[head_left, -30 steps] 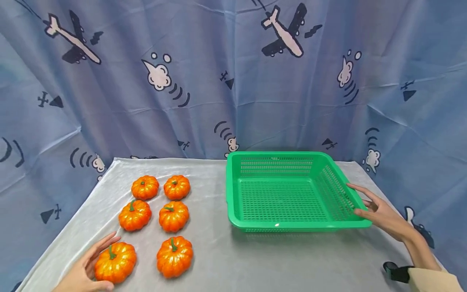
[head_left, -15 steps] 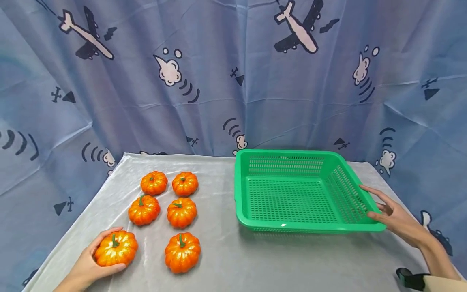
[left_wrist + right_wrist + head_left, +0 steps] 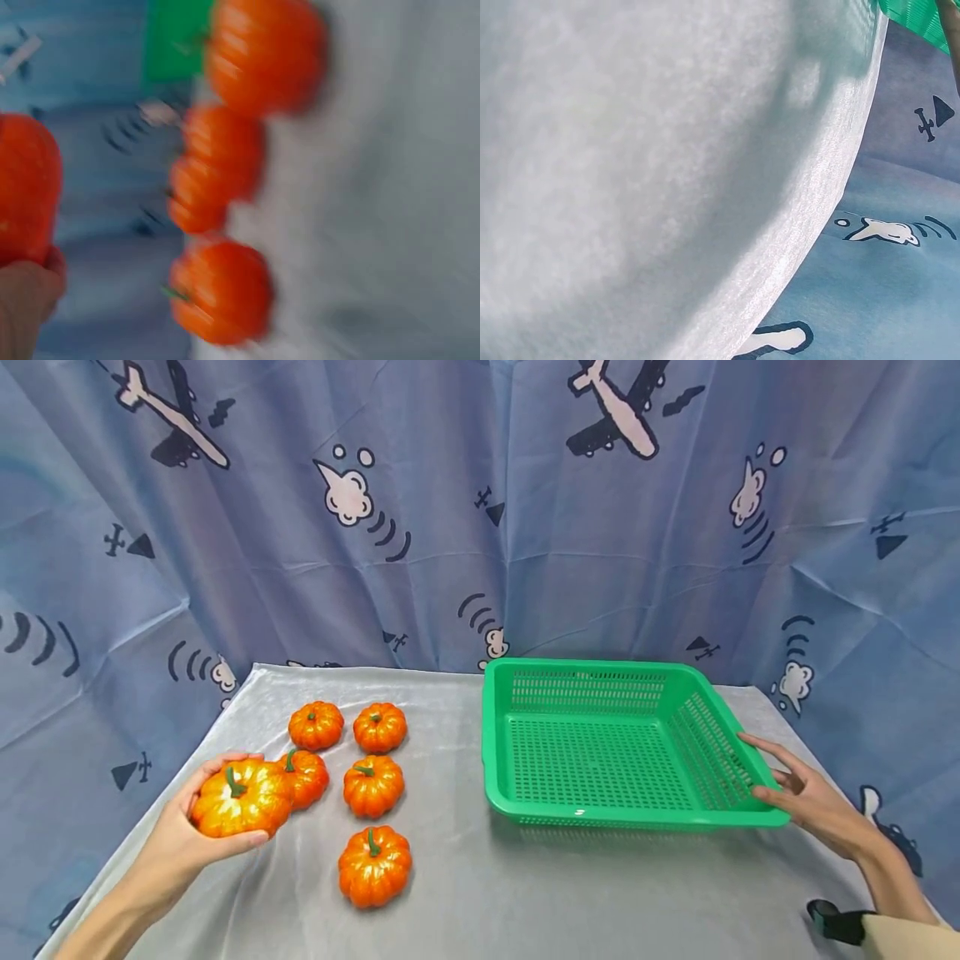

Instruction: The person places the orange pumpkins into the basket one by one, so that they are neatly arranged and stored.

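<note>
My left hand (image 3: 176,827) grips a small orange pumpkin (image 3: 243,797) with a green stem, thumb on the near side and fingers round the far side. The pumpkin is up off the table and overlaps another pumpkin (image 3: 306,779) in the head view. In the left wrist view the held pumpkin (image 3: 26,187) shows at the left edge, blurred. My right hand (image 3: 813,802) holds the right rim of a green plastic basket (image 3: 592,817), thumb and forefinger on the rim, other fingers partly hidden behind its side. Nothing lies in the basket.
More pumpkins stand on the silvery cloth-covered table (image 3: 450,893): two at the back (image 3: 316,725), one mid-left of the basket (image 3: 373,787) and one nearer the front (image 3: 374,867). A blue curtain (image 3: 420,527) with plane prints hangs behind and at the sides.
My left hand has closed round the front-left pumpkin and lifted it up and away from the table. My right hand stays at the basket rim. The head view has shifted slightly.
</note>
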Tool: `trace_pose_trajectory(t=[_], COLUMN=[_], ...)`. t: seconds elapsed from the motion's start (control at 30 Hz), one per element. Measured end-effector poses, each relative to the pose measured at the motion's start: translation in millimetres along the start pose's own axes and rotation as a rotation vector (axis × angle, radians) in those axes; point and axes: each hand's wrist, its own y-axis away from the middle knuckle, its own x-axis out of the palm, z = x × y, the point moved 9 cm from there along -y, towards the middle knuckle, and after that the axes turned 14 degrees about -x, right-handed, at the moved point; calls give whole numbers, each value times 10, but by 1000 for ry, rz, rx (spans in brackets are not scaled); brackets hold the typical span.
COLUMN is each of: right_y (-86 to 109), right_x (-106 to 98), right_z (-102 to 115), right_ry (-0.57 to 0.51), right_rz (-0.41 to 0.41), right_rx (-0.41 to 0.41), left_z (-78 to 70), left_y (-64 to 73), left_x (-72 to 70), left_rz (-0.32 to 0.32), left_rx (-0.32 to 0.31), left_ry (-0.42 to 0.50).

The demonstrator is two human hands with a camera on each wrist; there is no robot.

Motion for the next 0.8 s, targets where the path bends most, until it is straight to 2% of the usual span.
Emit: trace_pose_trajectory(t=[0.07,0.23,0.4,0.5,0.67,0.8], right_y=[7,5,17,30,31,27], right_x=[-5,-1,2,-8,-20,-10], right_z=[-7,2,9,5,29,51], right_ry=[2,19,26,41,41,41], right_rz=[-8,-9,-17,-28,-33,-33], right_rx=[7,4,-10,-9,-32,-49], left_z=[-178,-556,-871,-987,-1119,-1222], left_y=[-48,-189,-345,-469,-715,-887], left_x=[92,307,561,783,1240,1604], left_rz=[13,20,76,124,211,258], left_rx=[18,-8,0,-31,-78,-52], left_ry=[45,87,112,145,171,197])
